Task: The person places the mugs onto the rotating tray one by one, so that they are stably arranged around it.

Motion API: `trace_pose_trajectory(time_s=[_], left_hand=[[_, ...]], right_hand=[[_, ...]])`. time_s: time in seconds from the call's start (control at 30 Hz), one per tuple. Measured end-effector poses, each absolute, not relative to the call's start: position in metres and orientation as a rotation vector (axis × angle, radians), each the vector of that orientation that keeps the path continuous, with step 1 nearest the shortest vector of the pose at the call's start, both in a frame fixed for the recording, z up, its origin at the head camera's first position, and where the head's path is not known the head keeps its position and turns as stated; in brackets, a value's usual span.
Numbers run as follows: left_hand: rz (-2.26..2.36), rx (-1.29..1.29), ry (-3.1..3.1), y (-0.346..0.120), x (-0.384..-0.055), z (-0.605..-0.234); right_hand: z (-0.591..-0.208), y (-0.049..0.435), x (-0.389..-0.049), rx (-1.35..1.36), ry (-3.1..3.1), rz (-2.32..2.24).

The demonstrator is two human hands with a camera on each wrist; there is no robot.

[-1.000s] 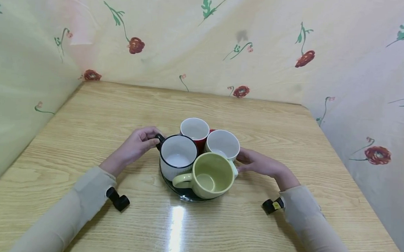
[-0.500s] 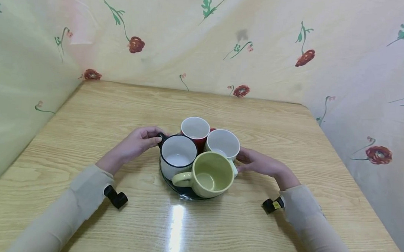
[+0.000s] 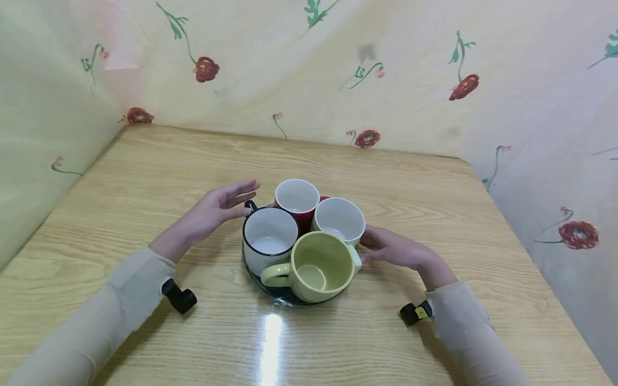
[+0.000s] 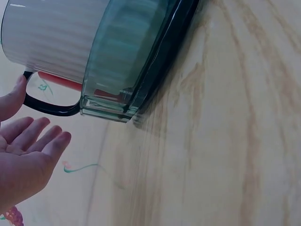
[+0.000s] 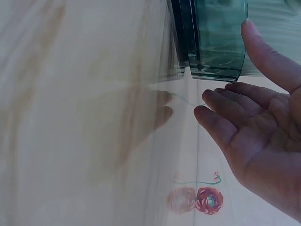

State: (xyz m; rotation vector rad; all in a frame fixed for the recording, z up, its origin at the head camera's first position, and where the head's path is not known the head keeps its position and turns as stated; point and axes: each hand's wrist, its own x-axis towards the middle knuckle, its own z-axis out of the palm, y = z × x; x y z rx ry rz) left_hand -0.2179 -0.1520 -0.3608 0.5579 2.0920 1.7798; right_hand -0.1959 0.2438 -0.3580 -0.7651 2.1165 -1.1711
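Four-sided clutter of several mugs stands close together in a dark green glass dish [image 3: 280, 294]. At its left is a white mug [image 3: 270, 237] with a black rim and black handle [image 4: 51, 110]. My left hand [image 3: 218, 210] is beside that handle, fingers spread and loosely straight, thumb tip close to it. At the front sits a yellow-green mug [image 3: 320, 267], with a red mug [image 3: 297, 197] and a pale mug [image 3: 340, 219] behind. My right hand [image 3: 396, 250] is at the dish's right side, fingers extended, thumb right at the green glass [image 5: 218, 40]; its fingertips are partly hidden in the head view.
A wood-grain table [image 3: 177, 154] lies under the dish. Flower-printed cloth [image 3: 273, 55] walls it at the back and both sides. Black wrist devices [image 3: 180, 296] are strapped to both sleeves.
My left hand has let go of the white mug's black handle and opened its fingers, lifting slightly away. The right hand and the mugs look unchanged.
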Motion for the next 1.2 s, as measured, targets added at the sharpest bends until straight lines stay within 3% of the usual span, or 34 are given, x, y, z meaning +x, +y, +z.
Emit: trace_pose_trajectory(time_s=[1.2], left_hand=[[1.651,0.554,2.114,-0.126,-0.238,-0.348]], right_hand=[[-0.357,0.244,-0.198,-0.752,2.107,-1.174]])
